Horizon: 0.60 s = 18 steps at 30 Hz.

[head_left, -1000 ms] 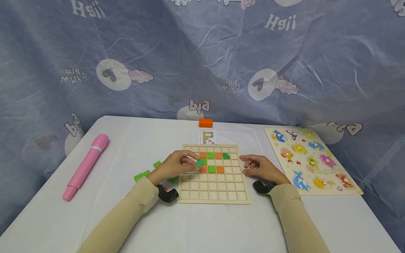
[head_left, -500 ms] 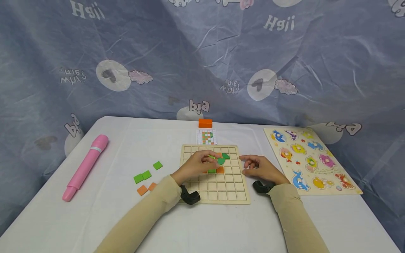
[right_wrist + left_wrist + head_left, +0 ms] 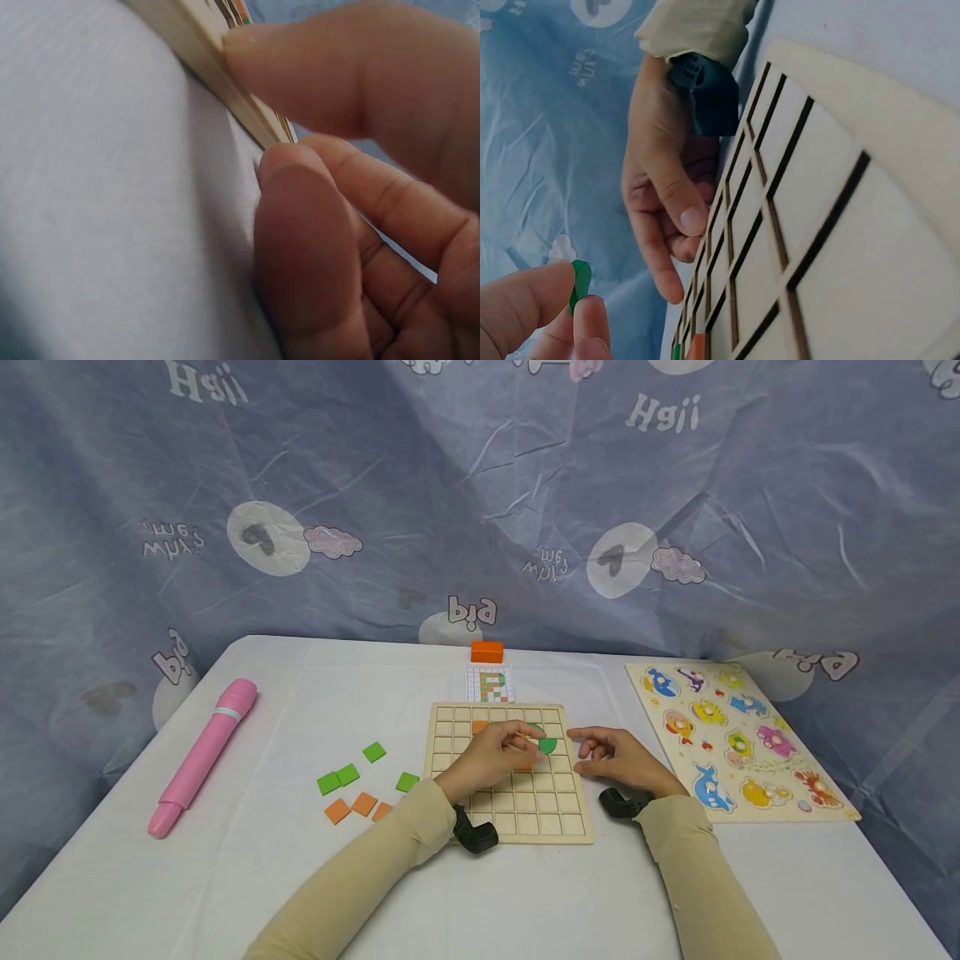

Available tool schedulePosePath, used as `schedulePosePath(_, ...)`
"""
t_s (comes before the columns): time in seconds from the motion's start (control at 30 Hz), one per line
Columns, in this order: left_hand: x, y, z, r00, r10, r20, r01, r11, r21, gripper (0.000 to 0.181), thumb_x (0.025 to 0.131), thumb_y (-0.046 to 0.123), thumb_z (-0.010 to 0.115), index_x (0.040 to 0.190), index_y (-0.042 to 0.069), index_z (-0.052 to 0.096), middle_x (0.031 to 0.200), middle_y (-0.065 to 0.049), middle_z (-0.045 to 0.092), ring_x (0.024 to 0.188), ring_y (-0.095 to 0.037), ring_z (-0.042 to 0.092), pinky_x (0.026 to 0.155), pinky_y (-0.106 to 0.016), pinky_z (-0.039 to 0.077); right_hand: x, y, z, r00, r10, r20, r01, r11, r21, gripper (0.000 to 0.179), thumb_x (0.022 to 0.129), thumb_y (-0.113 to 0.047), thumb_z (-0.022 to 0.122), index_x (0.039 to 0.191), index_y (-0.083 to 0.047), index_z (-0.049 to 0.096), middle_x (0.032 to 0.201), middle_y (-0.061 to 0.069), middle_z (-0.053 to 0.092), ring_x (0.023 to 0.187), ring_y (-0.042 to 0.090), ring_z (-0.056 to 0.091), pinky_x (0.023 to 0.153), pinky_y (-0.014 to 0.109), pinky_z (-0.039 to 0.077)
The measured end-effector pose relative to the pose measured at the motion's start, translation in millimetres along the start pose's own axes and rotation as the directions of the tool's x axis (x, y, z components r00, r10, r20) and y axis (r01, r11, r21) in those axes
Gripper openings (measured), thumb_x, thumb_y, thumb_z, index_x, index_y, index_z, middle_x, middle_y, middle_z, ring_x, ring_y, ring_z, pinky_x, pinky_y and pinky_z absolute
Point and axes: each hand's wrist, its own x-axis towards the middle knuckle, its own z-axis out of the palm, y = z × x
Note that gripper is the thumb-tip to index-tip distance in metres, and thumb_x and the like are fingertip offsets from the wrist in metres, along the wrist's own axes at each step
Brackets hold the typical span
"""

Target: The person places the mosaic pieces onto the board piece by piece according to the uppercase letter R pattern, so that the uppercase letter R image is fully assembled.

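My left hand (image 3: 491, 757) is over the wooden grid board (image 3: 534, 802), pinching a green rounded tile (image 3: 549, 746) between thumb and fingers. The left wrist view shows that green tile (image 3: 580, 285) edge-on at the fingertips. Beneath the hand, most of the tiles set in the grid are hidden; an orange square tile (image 3: 480, 727) shows at its upper left. Another green rounded tile lies just behind the fingers, partly covered. At the board's right edge my right hand (image 3: 618, 762) rests with loosely bent fingers; its fingertips touch the board's side (image 3: 247, 112) in the right wrist view.
Left of the board lie loose green square tiles (image 3: 374, 752) and orange square tiles (image 3: 364, 804). A patterned card (image 3: 491, 685) and an orange block (image 3: 487, 652) stand behind it. A pink microphone-like stick (image 3: 202, 760) is far left, an animal puzzle board (image 3: 720, 760) right.
My left hand has carried the green rounded tile rightward across the board, uncovering the loose tiles at the left. The right hand has stayed at the board's edge.
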Motion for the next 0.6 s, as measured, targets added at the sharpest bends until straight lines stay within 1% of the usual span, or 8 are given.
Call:
schedulePosePath(0.1, 0.6, -2.5, 3.5, 1.0, 0.007, -0.012, -0.007, 1.0, 0.019, 0.033, 0.099, 0.013, 0.078, 0.131, 0.007, 0.074, 0.102, -0.002, 0.077, 0.085, -0.008, 0.063, 0.078, -0.024, 0.047, 0.4, 1, 0, 1.0, -0.007, 0.001, 0.007, 1.0, -0.003, 0.057, 0.09, 0.004, 0.082, 0.141, 0.016, 0.059, 0.099, 0.013, 0.065, 0.078, 0.009, 0.054, 0.069, 0.02, 0.047)
schedulePosePath(0.23, 1.8, -5.5, 6.8, 0.999, 0.015, -0.046, -0.01, 0.994, 0.106, 0.03, 0.097, 0.016, 0.081, 0.126, 0.012, 0.078, 0.099, 0.003, 0.075, 0.085, -0.007, 0.063, 0.077, -0.023, 0.047, 0.7, 2, -1, 1.0, -0.012, 0.002, 0.012, 1.0, -0.005, 0.057, 0.09, 0.004, 0.082, 0.141, 0.016, 0.06, 0.099, 0.013, 0.065, 0.078, 0.009, 0.054, 0.069, 0.02, 0.047)
schedulePosePath(0.33, 1.7, -6.4, 8.4, 0.997, 0.019, -0.071, -0.007, 0.985, 0.174, 0.028, 0.097, 0.018, 0.082, 0.124, 0.017, 0.079, 0.098, 0.006, 0.075, 0.087, -0.007, 0.064, 0.078, -0.025, 0.048, 0.4, 2, -1, 1.0, -0.014, 0.001, 0.014, 1.0, -0.007, 0.057, 0.09, 0.005, 0.081, 0.141, 0.016, 0.06, 0.098, 0.013, 0.065, 0.077, 0.009, 0.054, 0.069, 0.02, 0.046)
schedulePosePath(0.47, 0.4, -7.5, 10.5, 0.995, 0.026, -0.096, -0.002, 0.97, 0.244, 0.027, 0.096, 0.02, 0.083, 0.123, 0.019, 0.081, 0.097, 0.01, 0.075, 0.088, -0.006, 0.065, 0.078, -0.027, 0.048, -0.2, 2, -1, 1.0, -0.014, 0.002, 0.014, 1.0, 0.001, 0.057, 0.09, 0.005, 0.081, 0.141, 0.017, 0.059, 0.099, 0.014, 0.065, 0.078, 0.009, 0.054, 0.069, 0.02, 0.046)
schedulePosePath(0.6, -0.3, -9.5, 12.6, 0.994, 0.049, -0.093, -0.018, 0.95, 0.311, 0.025, 0.097, 0.021, 0.083, 0.122, 0.018, 0.081, 0.09, 0.011, 0.069, 0.082, -0.006, 0.06, 0.075, -0.026, 0.046, -0.8, 2, -1, 1.0, -0.009, 0.003, 0.009, 1.0, 0.001, 0.057, 0.09, 0.005, 0.081, 0.141, 0.017, 0.059, 0.099, 0.014, 0.065, 0.078, 0.009, 0.054, 0.069, 0.02, 0.046)
